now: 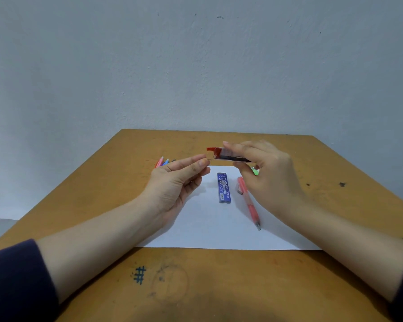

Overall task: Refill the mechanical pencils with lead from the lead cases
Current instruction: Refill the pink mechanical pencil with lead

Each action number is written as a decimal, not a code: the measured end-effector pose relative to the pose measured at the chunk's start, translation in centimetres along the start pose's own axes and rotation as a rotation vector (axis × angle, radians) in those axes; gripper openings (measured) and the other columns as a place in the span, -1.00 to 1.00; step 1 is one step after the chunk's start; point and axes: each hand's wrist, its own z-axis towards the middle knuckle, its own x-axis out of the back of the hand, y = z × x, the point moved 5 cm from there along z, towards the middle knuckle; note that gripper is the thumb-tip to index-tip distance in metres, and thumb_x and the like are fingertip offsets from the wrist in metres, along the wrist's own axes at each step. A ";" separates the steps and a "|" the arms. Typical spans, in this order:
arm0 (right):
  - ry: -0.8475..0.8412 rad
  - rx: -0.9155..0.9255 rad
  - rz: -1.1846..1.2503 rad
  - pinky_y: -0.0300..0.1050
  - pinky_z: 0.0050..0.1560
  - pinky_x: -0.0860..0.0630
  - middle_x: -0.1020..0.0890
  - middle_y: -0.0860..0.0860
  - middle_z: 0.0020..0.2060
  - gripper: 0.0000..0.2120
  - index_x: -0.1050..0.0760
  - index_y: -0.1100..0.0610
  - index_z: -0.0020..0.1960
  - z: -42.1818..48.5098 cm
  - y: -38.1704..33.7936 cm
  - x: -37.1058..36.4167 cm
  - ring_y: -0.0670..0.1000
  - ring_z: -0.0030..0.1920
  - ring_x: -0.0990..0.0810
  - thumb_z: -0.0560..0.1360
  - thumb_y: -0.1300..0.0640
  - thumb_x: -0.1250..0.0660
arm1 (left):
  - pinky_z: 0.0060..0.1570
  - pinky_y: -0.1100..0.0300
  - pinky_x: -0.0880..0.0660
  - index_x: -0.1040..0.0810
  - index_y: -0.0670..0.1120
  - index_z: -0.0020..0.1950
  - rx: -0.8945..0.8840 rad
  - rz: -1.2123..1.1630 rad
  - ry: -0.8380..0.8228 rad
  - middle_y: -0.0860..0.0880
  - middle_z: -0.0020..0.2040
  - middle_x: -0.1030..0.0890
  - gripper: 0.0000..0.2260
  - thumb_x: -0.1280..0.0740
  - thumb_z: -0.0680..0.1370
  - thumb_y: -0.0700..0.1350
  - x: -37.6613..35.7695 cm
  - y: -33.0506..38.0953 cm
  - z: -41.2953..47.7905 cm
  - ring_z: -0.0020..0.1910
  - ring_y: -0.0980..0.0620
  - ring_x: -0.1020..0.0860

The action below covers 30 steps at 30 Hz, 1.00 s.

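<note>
My right hand (265, 175) grips the red lead case (221, 154) above the paper (207, 228). My left hand (177, 182) pinches a lead (210, 159) at its mouth, above the blue lead case (224, 188).

- There is a single view, from a camera worn on the person's head. It looks forward and down across the desk (102, 182).
- The camera sits above the desk's near side. The desktop runs out of the bottom of the frame, and its far edge crosses just above mid-height.
- It faces a grey wall (196, 66), which fills the upper part of the frame.
- The wide-angle lens splays the desk's side edges out toward the lower corners.
- Both forearms enter from the bottom corners. The left hand (175, 182) and right hand (268, 177) meet near the centre, over a white sheet of paper (207, 228).
- The view is close enough that the large print on the blue lead case (224, 187) is readable.
</note>
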 end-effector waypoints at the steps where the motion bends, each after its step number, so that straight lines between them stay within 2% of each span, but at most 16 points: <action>1: -0.006 -0.024 0.014 0.03 -0.14 -0.57 -0.67 -0.02 -0.01 -0.60 -0.58 0.05 0.22 0.0 0.2 -0.1 0.06 -0.02 -0.58 0.41 0.28 -0.30 | -0.19 0.35 -0.53 -0.69 -0.14 -0.20 -0.014 -0.001 0.012 -0.07 -0.20 -0.69 -0.85 -0.44 0.25 -0.22 0.1 0.1 0.1 -0.20 0.09 -0.64; 4: -0.015 -0.103 0.061 0.02 -0.07 -0.57 -0.67 -0.04 0.02 -0.59 -0.58 0.03 0.20 -0.1 0.8 -0.1 0.03 0.02 -0.59 0.42 0.34 -0.35 | -0.12 0.33 -0.52 -0.70 -0.12 -0.24 -0.055 0.024 0.032 -0.08 -0.21 -0.68 -0.87 -0.46 0.23 -0.20 0.3 0.4 0.2 -0.19 0.09 -0.64; 9: -0.033 -0.162 0.117 -0.07 0.03 -0.55 -0.66 -0.05 0.04 -0.57 -0.58 0.03 0.20 -0.1 0.5 -0.2 -0.02 0.05 -0.60 0.40 0.37 -0.41 | -0.11 0.35 -0.53 -0.67 -0.13 -0.08 -0.075 0.097 0.008 -0.05 -0.21 -0.67 -0.74 -0.46 0.25 -0.20 0.0 0.3 0.1 -0.21 0.10 -0.63; 14: -0.063 -0.221 0.171 -0.34 0.05 -0.47 -0.63 -0.13 0.02 -0.53 -0.57 0.01 0.21 -0.3 0.2 -0.5 -0.18 0.04 -0.55 0.39 0.38 -0.41 | -0.19 0.36 -0.54 -0.72 -0.11 -0.23 -0.075 0.090 -0.005 -0.06 -0.22 -0.69 -0.86 -0.46 0.23 -0.17 0.1 0.3 0.2 -0.22 0.09 -0.64; 18: -0.098 -0.287 0.219 -0.39 0.01 -0.48 -0.61 -0.15 0.02 -0.54 -0.57 0.01 0.22 -0.3 0.3 -0.5 -0.28 -0.14 -0.54 0.40 0.38 -0.40 | -0.23 0.36 -0.53 -0.66 -0.14 -0.15 -0.088 0.062 0.002 -0.06 -0.23 -0.68 -0.82 -0.44 0.27 -0.18 0.1 0.4 0.2 -0.24 0.09 -0.63; 21: -0.105 -0.328 0.227 -0.57 0.03 -0.34 -0.61 -0.14 0.01 -0.56 -0.58 0.03 0.21 -0.3 0.6 -0.4 -0.27 0.03 -0.49 0.40 0.37 -0.42 | -0.16 0.33 -0.51 -0.65 -0.13 -0.11 -0.099 0.065 0.015 -0.05 -0.21 -0.68 -0.81 -0.44 0.29 -0.17 0.2 0.6 0.3 -0.22 0.10 -0.63; 24: -0.121 -0.376 0.231 -0.55 0.04 -0.36 -0.64 -0.09 0.05 -0.58 -0.58 0.01 0.20 -0.3 0.9 -0.3 -0.26 0.02 -0.51 0.41 0.34 -0.43 | -0.10 0.28 -0.49 -0.61 -0.13 -0.10 -0.103 0.035 0.014 -0.05 -0.16 -0.70 -0.81 -0.42 0.31 -0.16 0.3 0.9 0.5 -0.18 0.08 -0.64; 26: -0.125 -0.400 0.234 -0.55 0.06 -0.36 -0.62 -0.12 0.04 -0.58 -0.58 0.00 0.20 -0.2 1.2 -0.2 -0.26 0.03 -0.51 0.41 0.34 -0.42 | -0.08 0.25 -0.49 -0.59 -0.13 -0.09 -0.111 0.009 0.005 -0.06 -0.14 -0.70 -0.83 -0.40 0.33 -0.17 0.3 1.3 0.6 -0.16 0.07 -0.65; 30: -0.117 -0.440 0.252 -0.61 0.05 -0.30 -0.60 -0.18 0.02 -0.58 -0.58 0.01 0.19 -0.1 2.0 0.0 -0.31 0.05 -0.49 0.42 0.37 -0.40 | -0.14 0.31 -0.53 -0.58 -0.15 -0.07 -0.113 -0.024 0.017 -0.09 -0.13 -0.71 -0.89 -0.37 0.42 -0.23 0.6 1.8 0.7 -0.19 0.06 -0.67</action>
